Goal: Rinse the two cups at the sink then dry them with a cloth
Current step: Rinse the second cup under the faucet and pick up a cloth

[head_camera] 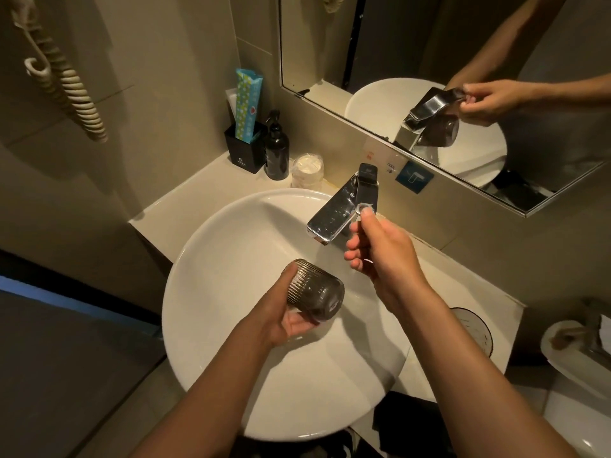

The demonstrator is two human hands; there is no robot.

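One ribbed cup (314, 294) tilts in left hand (291, 312) over sink (211, 246).

Dark ribbed glass cup (314, 291), lying tilted on its side in a cupped palm over the white sink (231, 233), base toward the faucet side, mouth toward the wrist. Second cup (472, 328), clear ribbed glass with a dark rim, standing on the counter just right of the sink, partly hidden behind a forearm. No cloth identifiable.

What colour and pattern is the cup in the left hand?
Dark smoky grey glass cup with vertical ribbing; head view.
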